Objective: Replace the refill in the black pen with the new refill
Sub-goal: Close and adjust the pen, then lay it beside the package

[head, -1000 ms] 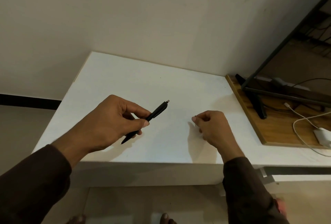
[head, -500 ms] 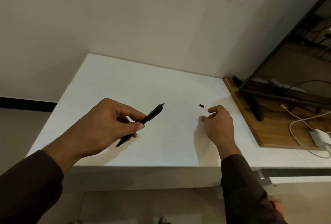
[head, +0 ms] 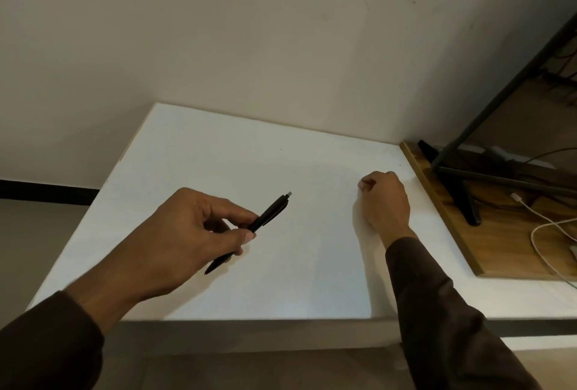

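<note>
The left hand (head: 175, 243) is pinching the slim black plastic pen (head: 249, 231) over the white worktop (head: 312, 264), while the right hand (head: 384, 199), now curled beyond it, has covered the small black piece, contents untellable.

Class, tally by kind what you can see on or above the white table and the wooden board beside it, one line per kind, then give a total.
Hands: 2 (left hand, right hand)
Black pen: 1
White cable: 1
Black monitor stand: 1
Total: 5
</note>
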`<state>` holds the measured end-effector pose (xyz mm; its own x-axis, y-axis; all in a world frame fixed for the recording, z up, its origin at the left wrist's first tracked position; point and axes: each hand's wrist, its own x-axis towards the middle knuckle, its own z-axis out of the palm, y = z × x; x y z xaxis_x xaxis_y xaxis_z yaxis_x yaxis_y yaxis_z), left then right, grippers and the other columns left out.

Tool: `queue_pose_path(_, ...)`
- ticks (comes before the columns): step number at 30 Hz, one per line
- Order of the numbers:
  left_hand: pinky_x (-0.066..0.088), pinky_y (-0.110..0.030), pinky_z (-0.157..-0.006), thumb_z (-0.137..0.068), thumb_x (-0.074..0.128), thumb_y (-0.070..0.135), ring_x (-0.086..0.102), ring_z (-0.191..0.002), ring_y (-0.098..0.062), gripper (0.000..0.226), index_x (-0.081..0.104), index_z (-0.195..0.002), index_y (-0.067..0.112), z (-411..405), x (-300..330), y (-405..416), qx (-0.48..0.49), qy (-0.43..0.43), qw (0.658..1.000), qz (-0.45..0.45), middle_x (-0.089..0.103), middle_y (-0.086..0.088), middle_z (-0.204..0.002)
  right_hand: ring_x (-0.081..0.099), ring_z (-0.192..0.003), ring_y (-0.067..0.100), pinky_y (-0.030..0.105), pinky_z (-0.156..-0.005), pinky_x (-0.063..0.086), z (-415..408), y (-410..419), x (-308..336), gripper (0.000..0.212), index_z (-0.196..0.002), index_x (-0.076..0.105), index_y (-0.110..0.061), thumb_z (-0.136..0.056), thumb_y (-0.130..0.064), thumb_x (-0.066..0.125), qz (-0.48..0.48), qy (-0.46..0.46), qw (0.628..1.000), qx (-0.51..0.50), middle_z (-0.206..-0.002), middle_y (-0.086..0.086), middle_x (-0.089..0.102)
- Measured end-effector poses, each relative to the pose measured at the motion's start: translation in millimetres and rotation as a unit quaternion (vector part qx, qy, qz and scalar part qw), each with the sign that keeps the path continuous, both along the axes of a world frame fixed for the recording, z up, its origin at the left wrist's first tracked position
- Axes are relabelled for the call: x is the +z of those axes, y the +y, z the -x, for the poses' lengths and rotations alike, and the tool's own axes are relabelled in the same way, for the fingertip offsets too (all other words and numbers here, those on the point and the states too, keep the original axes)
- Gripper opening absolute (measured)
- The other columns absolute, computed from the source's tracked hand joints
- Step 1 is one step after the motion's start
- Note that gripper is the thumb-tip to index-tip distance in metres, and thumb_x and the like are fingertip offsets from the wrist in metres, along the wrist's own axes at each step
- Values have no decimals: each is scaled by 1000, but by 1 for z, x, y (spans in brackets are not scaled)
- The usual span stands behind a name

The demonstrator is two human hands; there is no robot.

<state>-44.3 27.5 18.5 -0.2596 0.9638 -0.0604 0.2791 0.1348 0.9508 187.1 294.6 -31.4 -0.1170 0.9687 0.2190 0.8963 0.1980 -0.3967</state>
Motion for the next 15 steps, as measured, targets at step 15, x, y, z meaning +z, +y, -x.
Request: queue_pose_path(15,66,-45,-79,-87,79,19,80,-70,-21,18,84,-94,34,-6,11,-10,21,-10,1000,-12,81,-3,-73,64,-61,2,19,-55,54,12,-127,65,9,-99,78,-19,-98,-20,69,164,443,878,79,-89,-1,79)
